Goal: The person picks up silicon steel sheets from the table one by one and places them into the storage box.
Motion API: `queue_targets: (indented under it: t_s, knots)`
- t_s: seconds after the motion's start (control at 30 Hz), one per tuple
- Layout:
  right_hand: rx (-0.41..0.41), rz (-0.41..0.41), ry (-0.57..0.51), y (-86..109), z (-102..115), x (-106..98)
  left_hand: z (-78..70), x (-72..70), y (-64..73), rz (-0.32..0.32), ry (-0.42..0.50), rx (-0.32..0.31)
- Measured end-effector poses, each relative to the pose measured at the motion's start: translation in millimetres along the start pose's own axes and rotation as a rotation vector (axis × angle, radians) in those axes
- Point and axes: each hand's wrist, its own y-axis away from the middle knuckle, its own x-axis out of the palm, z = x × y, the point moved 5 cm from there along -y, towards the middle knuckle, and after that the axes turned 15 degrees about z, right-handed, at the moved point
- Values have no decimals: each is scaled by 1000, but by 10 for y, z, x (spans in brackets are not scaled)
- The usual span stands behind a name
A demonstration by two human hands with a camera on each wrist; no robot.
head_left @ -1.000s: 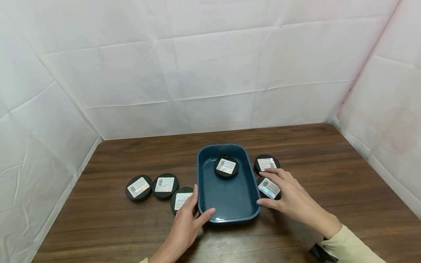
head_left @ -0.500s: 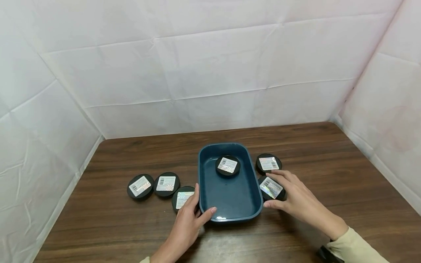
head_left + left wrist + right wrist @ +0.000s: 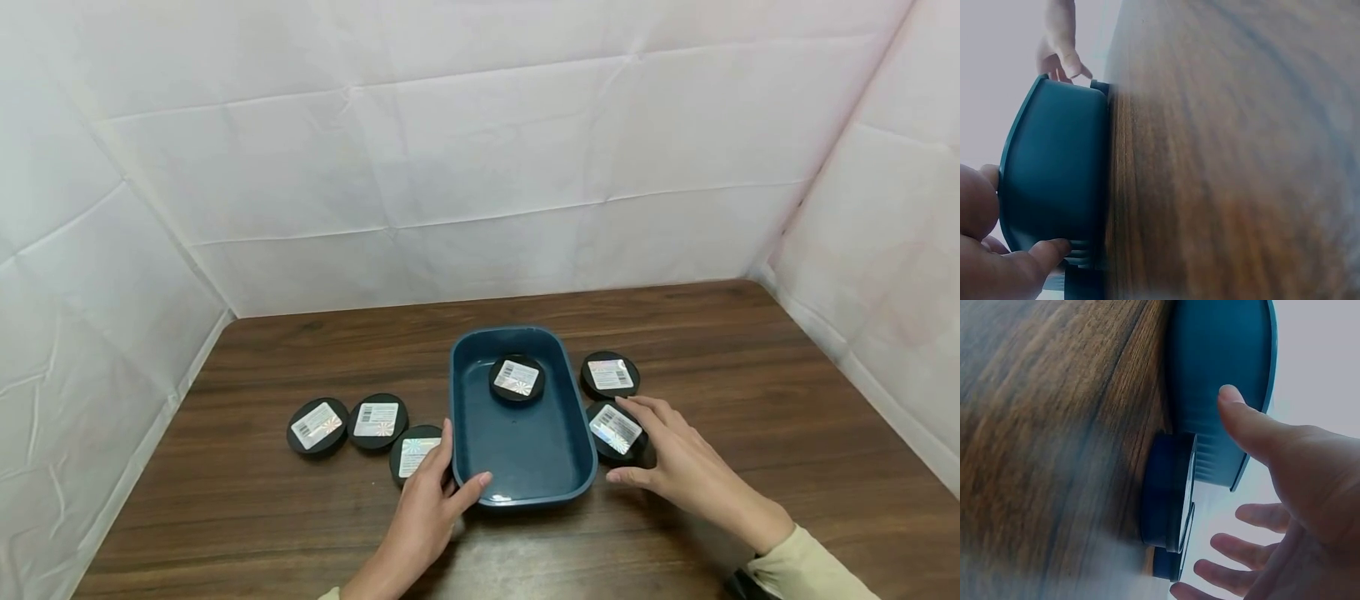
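Observation:
A dark blue rectangular tray [image 3: 517, 458] stands on the table, with one flat round black container [image 3: 516, 382] inside, a barcode label on its top. My left hand [image 3: 427, 512] grips the tray's near left corner, thumb over the rim and fingers against the outer wall, as the left wrist view also shows. My right hand [image 3: 690, 467] is beside a labelled round black container [image 3: 615, 430] just right of the tray. In the right wrist view its thumb and fingers [image 3: 1247, 553] are spread and hold nothing. Another such container [image 3: 610, 375] lies just behind.
Left of the tray, three more labelled black containers [image 3: 317, 427] lie in a row, the nearest partly hidden by my left hand. White sheeting [image 3: 480, 167] closes off the back and both sides of the brown wooden table [image 3: 247, 500].
My right hand has drawn slightly right, away from the tray's edge, uncovering more of the container beside it. The left hand keeps its hold on the tray.

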Motion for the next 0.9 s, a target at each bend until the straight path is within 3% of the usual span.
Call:
queue_targets:
  t_s: [0.9]
  knots:
    - [91,58,37,-105,-109,117,1,10,6,-5,-4,-7]
